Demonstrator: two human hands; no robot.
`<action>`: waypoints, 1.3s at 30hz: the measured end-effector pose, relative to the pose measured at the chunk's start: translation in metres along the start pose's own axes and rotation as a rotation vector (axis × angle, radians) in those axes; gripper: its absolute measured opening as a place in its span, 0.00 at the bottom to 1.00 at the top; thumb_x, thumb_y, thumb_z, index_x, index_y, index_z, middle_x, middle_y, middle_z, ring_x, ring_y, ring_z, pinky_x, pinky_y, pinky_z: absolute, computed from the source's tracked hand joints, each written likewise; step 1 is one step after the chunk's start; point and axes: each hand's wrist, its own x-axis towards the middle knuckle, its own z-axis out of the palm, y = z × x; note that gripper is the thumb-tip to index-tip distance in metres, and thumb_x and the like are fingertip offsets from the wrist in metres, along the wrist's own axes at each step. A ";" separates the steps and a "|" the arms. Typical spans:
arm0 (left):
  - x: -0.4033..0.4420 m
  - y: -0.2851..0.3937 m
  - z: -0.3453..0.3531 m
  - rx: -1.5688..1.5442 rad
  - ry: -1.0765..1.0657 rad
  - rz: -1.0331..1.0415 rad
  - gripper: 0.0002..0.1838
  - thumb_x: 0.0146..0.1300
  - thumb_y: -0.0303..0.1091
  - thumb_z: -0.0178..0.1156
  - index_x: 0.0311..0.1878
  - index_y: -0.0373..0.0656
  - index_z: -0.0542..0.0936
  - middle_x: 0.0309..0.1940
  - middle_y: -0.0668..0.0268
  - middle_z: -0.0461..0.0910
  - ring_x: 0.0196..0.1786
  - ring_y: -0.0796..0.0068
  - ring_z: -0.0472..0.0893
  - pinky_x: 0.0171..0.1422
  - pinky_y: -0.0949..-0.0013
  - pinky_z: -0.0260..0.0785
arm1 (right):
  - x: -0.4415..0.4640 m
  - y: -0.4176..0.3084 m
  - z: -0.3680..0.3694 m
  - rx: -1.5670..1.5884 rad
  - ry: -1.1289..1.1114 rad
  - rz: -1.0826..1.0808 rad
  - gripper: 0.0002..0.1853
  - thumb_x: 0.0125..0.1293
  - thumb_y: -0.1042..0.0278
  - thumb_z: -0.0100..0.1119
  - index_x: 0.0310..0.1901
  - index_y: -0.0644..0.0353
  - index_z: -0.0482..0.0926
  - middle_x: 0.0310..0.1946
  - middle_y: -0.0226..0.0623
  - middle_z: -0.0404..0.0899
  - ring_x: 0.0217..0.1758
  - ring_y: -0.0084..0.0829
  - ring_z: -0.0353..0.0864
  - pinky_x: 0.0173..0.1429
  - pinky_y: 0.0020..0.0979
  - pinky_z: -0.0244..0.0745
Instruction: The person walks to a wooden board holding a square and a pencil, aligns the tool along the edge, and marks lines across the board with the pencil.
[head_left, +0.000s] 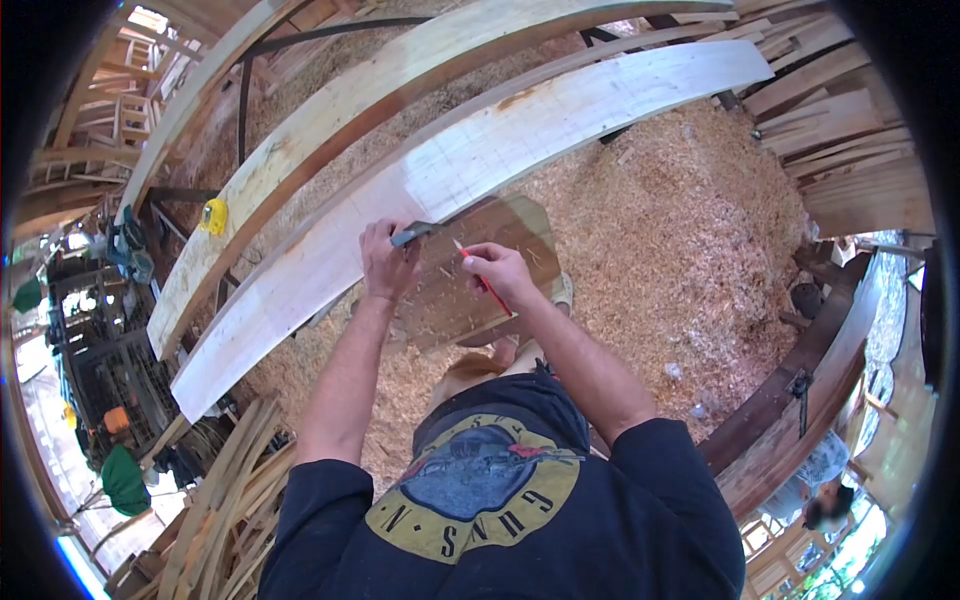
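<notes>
My left hand point(388, 262) is closed around a short grey-blue, knife-like tool point(412, 234); its dark narrow end sticks out to the right, and its exact kind is unclear. In my right hand point(500, 272) is a red pencil point(492, 291), its pale tip pointing up and left, a small gap from the tool's end. Both hands are in front of my body, above a brown wooden board point(470, 270) strewn with shavings. Just beyond my left hand runs a long, curved, pale plank point(480, 140).
Behind lies a second curved timber point(330, 110), with a yellow tape measure point(214, 216) on its left part. Wood shavings point(670, 260) cover the ground. Boards are stacked at upper right point(830, 120), loose strips at lower left point(215, 500). Another person point(815, 480) is at lower right.
</notes>
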 end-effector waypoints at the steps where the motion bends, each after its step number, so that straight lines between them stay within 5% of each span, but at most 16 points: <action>1: 0.000 0.002 -0.002 0.000 0.002 -0.002 0.10 0.61 0.38 0.71 0.44 0.50 0.85 0.39 0.63 0.79 0.46 0.55 0.78 0.52 0.52 0.68 | 0.000 0.006 -0.003 0.001 -0.013 0.012 0.15 0.69 0.71 0.68 0.54 0.67 0.84 0.33 0.34 0.86 0.27 0.22 0.84 0.29 0.26 0.78; 39: -0.019 -0.018 -0.012 -0.106 -0.004 -0.027 0.10 0.64 0.40 0.71 0.45 0.47 0.86 0.42 0.62 0.80 0.48 0.53 0.77 0.53 0.51 0.68 | -0.015 0.028 -0.009 0.038 0.023 0.069 0.18 0.67 0.72 0.68 0.56 0.68 0.83 0.35 0.35 0.85 0.27 0.23 0.83 0.28 0.27 0.78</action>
